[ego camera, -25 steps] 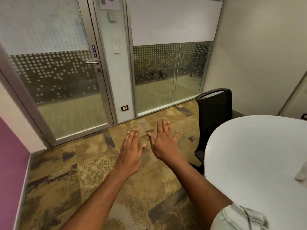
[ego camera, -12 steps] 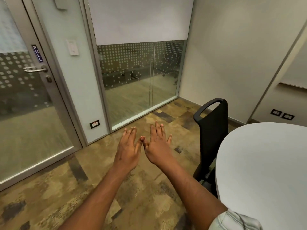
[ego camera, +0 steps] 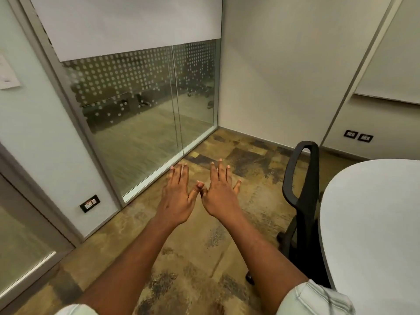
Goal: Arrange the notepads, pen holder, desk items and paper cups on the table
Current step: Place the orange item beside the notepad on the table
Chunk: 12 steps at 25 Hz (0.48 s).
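While the table (ego camera: 372,223) sits right, both hands (left hand (ego camera: 176,201), right hand (ego camera: 221,194)) spread flat; thumbs touching.

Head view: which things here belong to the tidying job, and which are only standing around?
For the job: table, left hand, right hand, both empty and open.

Just there: chair, glass wall, wall sockets, carpet.
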Tool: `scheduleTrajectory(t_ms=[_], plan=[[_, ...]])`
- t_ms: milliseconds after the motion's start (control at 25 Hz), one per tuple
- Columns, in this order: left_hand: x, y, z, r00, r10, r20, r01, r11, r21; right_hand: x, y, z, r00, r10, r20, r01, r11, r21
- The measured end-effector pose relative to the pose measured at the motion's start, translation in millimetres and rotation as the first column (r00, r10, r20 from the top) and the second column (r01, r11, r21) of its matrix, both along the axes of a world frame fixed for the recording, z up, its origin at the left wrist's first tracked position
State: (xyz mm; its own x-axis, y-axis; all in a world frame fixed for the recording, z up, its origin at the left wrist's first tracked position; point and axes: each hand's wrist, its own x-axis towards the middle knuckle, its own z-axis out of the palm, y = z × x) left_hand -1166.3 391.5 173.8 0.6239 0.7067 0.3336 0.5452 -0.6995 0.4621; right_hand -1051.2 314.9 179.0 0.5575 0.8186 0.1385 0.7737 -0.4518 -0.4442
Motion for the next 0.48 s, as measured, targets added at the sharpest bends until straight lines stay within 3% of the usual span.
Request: scheduleTrajectory(t_ms=[200, 480], plan=[[75, 107, -9, 1.000, -0.002, -0.030, 0.002, 1.000, -0.014, 71, 118, -5, 0.993, -0.070, -0.097, 0.073, 0.997, 0.028], [217, 242, -17, 0.997, -0.075, -0.023, 0.073, 0.995, -0.060, 207, 244, -2, 0.985, -0.151, -0.079, 0.150, 0.989, -0.014]])
